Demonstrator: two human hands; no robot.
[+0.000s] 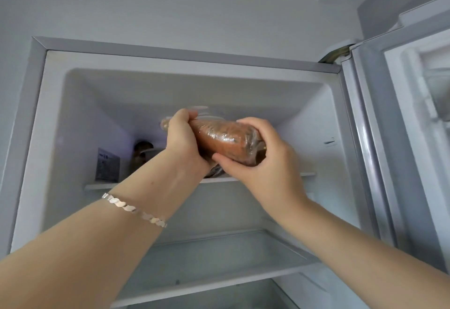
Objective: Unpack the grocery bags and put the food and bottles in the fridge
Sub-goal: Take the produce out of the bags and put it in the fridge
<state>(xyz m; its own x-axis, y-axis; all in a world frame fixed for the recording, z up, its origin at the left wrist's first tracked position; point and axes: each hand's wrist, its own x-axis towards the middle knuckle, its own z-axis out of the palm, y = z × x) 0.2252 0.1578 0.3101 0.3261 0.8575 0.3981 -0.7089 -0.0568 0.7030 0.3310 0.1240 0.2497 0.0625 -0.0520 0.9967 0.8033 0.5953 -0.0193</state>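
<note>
The white fridge (39, 123) stands open in front of me, seen from below. Both my hands hold a brown loaf-like food package (224, 140) wrapped in clear plastic, raised just above the top glass shelf (99, 186). My left hand (183, 143) grips its left end, where the plastic bunches. My right hand (260, 160) wraps around its right end from below. A silver bracelet sits on my left wrist. Something dark lies on the shelf under the package, mostly hidden by my hands.
A brown jar-like item (141, 154) stands at the back left of the top shelf beside a label (107, 168) on the wall. A lower glass shelf (219, 282) shows below my arms. The fridge door (414, 113) hangs open on the right.
</note>
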